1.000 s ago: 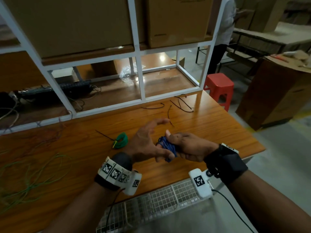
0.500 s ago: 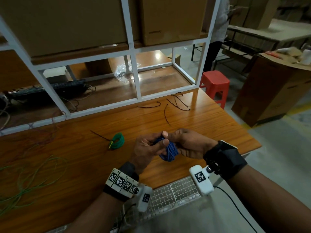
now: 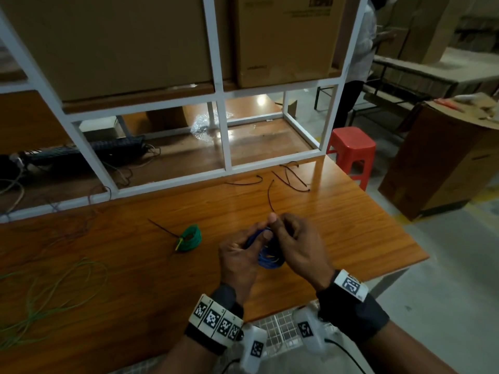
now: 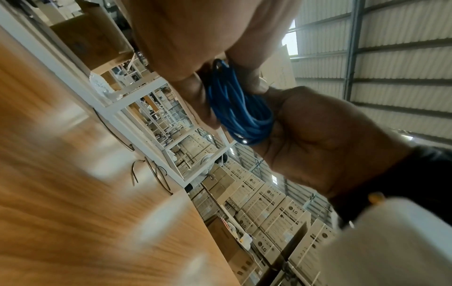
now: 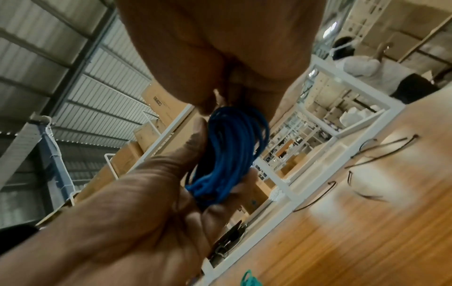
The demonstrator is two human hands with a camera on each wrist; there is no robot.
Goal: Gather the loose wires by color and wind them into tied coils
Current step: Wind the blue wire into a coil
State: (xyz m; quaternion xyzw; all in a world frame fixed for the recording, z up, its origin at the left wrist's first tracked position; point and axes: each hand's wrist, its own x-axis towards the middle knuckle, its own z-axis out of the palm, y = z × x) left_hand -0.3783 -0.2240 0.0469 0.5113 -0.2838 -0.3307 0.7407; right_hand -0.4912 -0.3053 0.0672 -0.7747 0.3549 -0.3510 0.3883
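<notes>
A small coil of blue wire (image 3: 270,261) hangs between both hands just above the wooden table (image 3: 351,225). My left hand (image 3: 249,242) pinches its upper left side with thumb and fingers. My right hand (image 3: 278,228) grips the top of the coil from the right, thumb up. The left wrist view shows the blue coil (image 4: 240,110) squeezed into a narrow oval between the two hands, as does the right wrist view (image 5: 229,154). A finished green coil (image 3: 191,238) with a yellow tie lies on the table to the left of my hands.
Loose green wires (image 3: 54,292) sprawl over the table's left side. Several black cable ties (image 3: 290,176) lie near the white shelf frame (image 3: 172,182), one (image 3: 270,195) just beyond my hands. A red stool (image 3: 351,149) and cardboard boxes stand right of the table. A person stands far behind.
My left hand, fingers spread a second ago, has closed on the blue coil. Both hands now hold it tightly together, the right thumb raised over its top.
</notes>
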